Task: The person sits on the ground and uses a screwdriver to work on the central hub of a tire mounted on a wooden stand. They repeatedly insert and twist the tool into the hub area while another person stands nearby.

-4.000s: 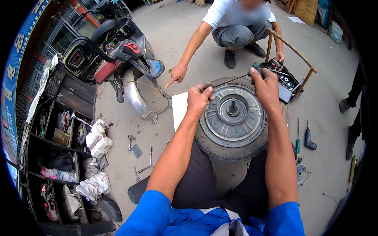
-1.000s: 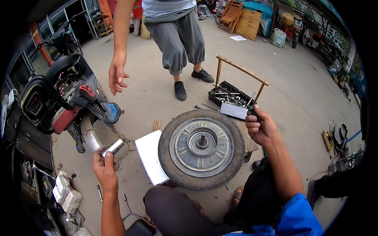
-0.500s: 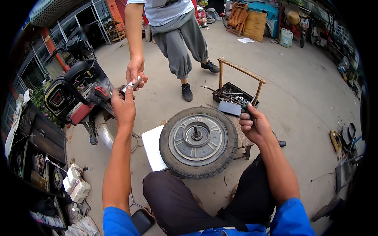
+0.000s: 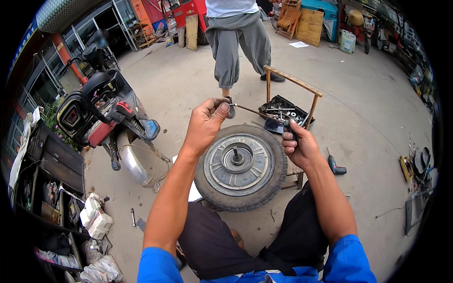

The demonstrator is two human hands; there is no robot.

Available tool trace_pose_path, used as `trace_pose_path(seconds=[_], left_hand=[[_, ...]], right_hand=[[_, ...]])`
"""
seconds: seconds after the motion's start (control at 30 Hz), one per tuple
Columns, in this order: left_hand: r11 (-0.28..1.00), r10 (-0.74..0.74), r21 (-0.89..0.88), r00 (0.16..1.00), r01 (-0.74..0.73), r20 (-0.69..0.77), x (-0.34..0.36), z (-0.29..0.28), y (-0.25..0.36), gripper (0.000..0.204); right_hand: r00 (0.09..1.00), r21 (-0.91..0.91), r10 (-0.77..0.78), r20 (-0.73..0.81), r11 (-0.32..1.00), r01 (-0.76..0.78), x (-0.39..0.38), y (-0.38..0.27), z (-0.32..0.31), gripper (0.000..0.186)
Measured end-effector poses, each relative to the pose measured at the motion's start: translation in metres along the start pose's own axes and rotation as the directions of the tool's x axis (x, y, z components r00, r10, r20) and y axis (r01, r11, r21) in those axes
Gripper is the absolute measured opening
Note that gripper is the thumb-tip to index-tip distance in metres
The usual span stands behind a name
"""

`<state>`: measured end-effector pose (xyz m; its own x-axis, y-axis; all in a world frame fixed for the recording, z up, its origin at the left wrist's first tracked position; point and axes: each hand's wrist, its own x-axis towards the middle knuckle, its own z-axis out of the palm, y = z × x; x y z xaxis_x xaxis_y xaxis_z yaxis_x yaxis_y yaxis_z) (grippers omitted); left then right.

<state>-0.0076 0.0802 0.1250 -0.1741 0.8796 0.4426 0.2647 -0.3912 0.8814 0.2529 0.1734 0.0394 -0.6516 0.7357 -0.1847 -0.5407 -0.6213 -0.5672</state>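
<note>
My right hand is closed round the dark handle of a long screwdriver, whose thin brownish shaft points up and to the left. At its tip, my left hand has thumb and fingers pinched together; whether they also hold something small is hidden. Below both hands lies a wheel with a worn black tyre and a grey metal hub, flat on a low wooden stool. A threaded axle stands up from the hub's centre.
A black toolbox with a wooden handle frame holds loose metal parts behind the wheel. A cordless drill lies right. A person in grey trousers stands ahead. Left are a scooter and a cluttered shelf.
My left hand has left the other person's hand and the metal tube there, moving right to the screwdriver's tip. The person has withdrawn their arm and stepped back. My view has shifted slightly.
</note>
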Motion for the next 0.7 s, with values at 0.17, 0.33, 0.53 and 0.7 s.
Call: trace_pose_path(seconds=[0.17,0.33,0.53,0.7], left_hand=[[0.999,-0.033,0.021,0.999,0.034,-0.018,0.0,0.004,-0.015,0.028],[0.992,0.014,0.122,0.999,-0.009,-0.04,-0.004,-0.007,-0.042,0.015],[0.986,-0.101,0.127,0.993,0.109,-0.066,-0.022,-0.017,-0.089,0.013],[0.966,-0.02,0.254,0.99,0.056,-0.141,-0.03,-0.026,-0.124,0.01]], right_hand=[[0.999,-0.101,-0.036,-0.029,0.994,0.033,0.005,0.004,0.003,0.026],[0.976,-0.382,-0.207,-0.06,0.908,0.169,0.01,-0.001,0.012,0.028],[0.928,-0.76,-0.37,0.052,0.587,0.277,0.031,-0.022,0.041,0.032],[0.898,-0.961,-0.376,0.229,0.06,0.27,0.054,-0.027,0.091,0.039]])
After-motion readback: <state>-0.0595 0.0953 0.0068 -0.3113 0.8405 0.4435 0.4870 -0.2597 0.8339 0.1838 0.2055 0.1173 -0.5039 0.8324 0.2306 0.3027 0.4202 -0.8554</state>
